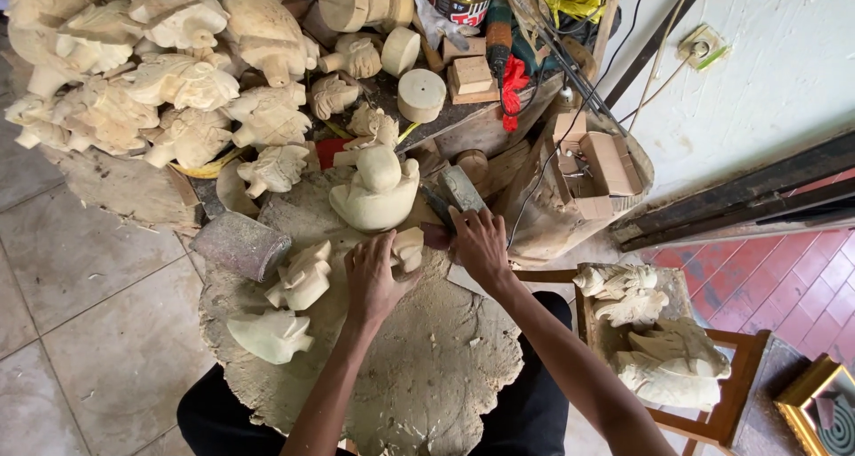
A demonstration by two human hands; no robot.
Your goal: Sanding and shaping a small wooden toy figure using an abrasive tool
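Two hands (427,264) at crowded slab (427,376) edge

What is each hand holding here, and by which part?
The left hand grips a small pale wood carving at its near end, pressing it to the wood slab. The right hand holds a tool handle; its tip is hidden.

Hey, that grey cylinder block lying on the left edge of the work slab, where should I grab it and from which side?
Grip the grey cylinder block around its middle, coming from above. It lies on its side, so the rounded flank faces up and a hand can wrap across it. Its left end overhangs the work slab, and the carved pieces sit just to its right, so approach from the left.
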